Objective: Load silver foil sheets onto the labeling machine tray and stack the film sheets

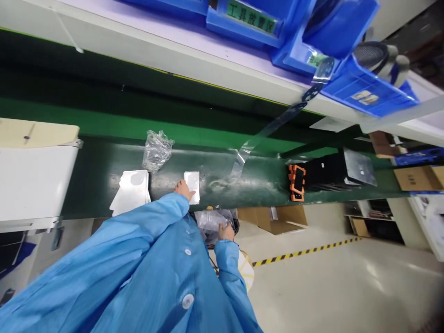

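My left hand (pixel 183 189) is on the green bench, at the left side of a small white rectangular piece (pixel 193 185). Its thumb lies over the near edge of the piece, and the other fingers are curled beside it. Below the bench edge, my right hand (pixel 226 231) has its fingers bent at the clear plastic bag (pixel 212 219), which lies in or over a dark bin. A stack of white sheets (pixel 132 188) sits left of my left hand. Behind that stack is a crumpled clear plastic bag (pixel 157 150).
A strip of clear film (pixel 263 132) hangs from the shelf (pixel 166 51) to the bench. Blue bins (pixel 367 88) line the shelf. Orange-framed pieces (pixel 297 181) and black panels (pixel 322 171) stand to the right. An open cardboard box (pixel 277 219) is on the floor.
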Tool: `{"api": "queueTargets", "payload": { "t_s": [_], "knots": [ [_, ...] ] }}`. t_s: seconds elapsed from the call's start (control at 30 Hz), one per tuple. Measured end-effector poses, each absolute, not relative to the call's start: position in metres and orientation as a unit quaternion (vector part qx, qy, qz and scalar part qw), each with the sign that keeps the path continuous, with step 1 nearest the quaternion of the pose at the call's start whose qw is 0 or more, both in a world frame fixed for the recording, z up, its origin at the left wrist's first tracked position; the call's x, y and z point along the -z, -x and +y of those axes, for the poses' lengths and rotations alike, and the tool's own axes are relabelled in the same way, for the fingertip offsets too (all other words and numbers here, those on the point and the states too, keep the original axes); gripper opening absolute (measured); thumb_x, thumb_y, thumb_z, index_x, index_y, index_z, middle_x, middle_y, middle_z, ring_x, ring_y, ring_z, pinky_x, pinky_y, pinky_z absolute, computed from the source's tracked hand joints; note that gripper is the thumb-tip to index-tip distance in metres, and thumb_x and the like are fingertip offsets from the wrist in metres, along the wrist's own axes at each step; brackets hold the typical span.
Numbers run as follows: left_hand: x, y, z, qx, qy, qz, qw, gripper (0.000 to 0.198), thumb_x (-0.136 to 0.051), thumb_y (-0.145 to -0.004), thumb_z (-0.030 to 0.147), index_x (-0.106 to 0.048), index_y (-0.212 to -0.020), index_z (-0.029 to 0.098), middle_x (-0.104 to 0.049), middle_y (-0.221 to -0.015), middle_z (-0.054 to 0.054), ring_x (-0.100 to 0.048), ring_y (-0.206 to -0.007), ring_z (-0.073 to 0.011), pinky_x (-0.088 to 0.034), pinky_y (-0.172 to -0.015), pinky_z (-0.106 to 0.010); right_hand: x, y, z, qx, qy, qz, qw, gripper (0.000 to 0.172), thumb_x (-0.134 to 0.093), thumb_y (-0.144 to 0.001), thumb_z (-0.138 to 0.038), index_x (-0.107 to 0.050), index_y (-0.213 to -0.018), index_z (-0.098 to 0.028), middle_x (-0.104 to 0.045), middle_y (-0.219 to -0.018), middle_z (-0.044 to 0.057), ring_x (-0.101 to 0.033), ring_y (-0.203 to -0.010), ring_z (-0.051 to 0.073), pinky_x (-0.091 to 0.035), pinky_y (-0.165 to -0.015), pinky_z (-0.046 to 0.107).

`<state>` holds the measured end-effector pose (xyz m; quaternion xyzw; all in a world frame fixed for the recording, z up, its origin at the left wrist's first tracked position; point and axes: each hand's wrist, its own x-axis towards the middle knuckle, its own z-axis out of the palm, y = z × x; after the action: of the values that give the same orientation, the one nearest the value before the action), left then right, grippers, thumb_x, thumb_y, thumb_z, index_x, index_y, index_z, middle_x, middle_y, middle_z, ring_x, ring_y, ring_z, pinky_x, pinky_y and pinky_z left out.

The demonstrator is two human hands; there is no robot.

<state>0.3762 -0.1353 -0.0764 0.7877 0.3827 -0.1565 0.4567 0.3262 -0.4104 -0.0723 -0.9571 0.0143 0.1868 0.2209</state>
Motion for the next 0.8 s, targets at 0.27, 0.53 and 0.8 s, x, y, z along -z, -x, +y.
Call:
{"api": "queueTargets", "payload": {
  "t_s": [0.27, 0.53, 0.8],
  "knots": [
    [0.091, -0.368, -0.115, 0.099, -0.723, 0.389, 0.562, 0.033, -0.079, -0.065, 0.01, -0.059, -0.089, 0.017, -0.071, -0.089, -0.008, -0.066, -0.101, -0.0299, -0.048, -0.092, -0.039, 0.069, -0.405, -0.338, -0.166, 0.93, 0.004, 0.329, 0.028, -0.054, -0.083, -0.027, -0.064, -0.105, -0.012, -0.065, -0.105, 0.019, -0.061, -0.099, 0.028, -0.043, -0.093, 0.041],
    [0.082, -0.321, -0.082, 0.021, -0.566, 0.38, 0.731, 0.052, -0.083, -0.066, 0.036, -0.062, -0.106, 0.012, -0.075, -0.086, -0.009, -0.072, -0.083, -0.0266, -0.058, -0.08, -0.039, 0.089, -0.432, -0.221, -0.308, 0.805, -0.109, 0.496, 0.02, -0.063, -0.078, -0.037, -0.064, -0.081, -0.018, -0.068, -0.074, 0.002, -0.063, -0.072, 0.017, -0.05, -0.068, 0.027],
    [0.05, -0.299, -0.069, 0.03, -0.493, 0.364, 0.789, 0.057, -0.083, -0.066, 0.036, -0.06, -0.113, 0.013, -0.076, -0.089, -0.01, -0.073, -0.075, -0.0258, -0.059, -0.062, -0.032, 0.07, -0.415, -0.221, -0.321, 0.742, -0.088, 0.582, 0.04, -0.069, -0.069, -0.055, -0.056, -0.074, -0.017, -0.066, -0.069, 0.002, -0.061, -0.064, 0.016, -0.048, -0.059, 0.025]
  ]
}}
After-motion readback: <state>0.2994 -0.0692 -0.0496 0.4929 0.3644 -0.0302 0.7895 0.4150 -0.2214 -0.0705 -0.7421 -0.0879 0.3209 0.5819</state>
